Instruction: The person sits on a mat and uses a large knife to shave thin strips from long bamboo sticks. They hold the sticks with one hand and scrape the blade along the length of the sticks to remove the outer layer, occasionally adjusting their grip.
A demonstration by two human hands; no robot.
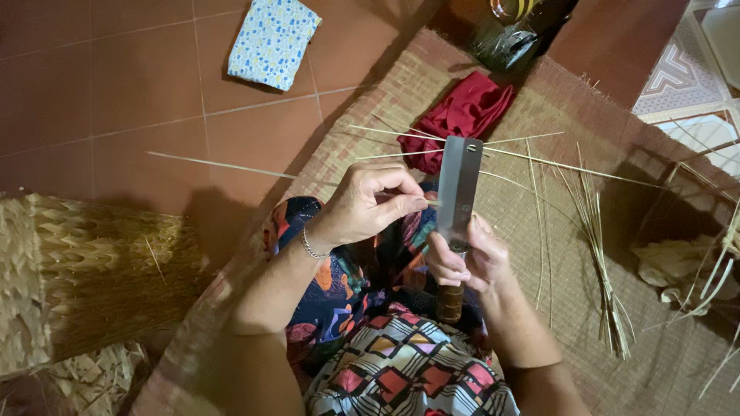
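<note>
Woven mat (555, 254) over red tile floor. Right hand (470, 258) fisted on cleaver (459, 189) handle, blade toward 12 o'clock. Left hand (370, 202) at 9 o'clock, nearer, pinching thin strip (433, 202) crosswise against blade.

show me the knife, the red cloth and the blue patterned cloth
knife (458, 189), head view, middle of the flat blade
red cloth (462, 115), head view, centre fold
blue patterned cloth (271, 42), head view, middle of the fabric

cleaver (459, 185): dull grey metal blade, brown wooden handle | mat (539, 254): rough woven straw, matt | floor (116, 77): smooth reddish tiles, slight sheen | red cloth (462, 112): soft fabric | strips (597, 223): dry pale fibre
</note>
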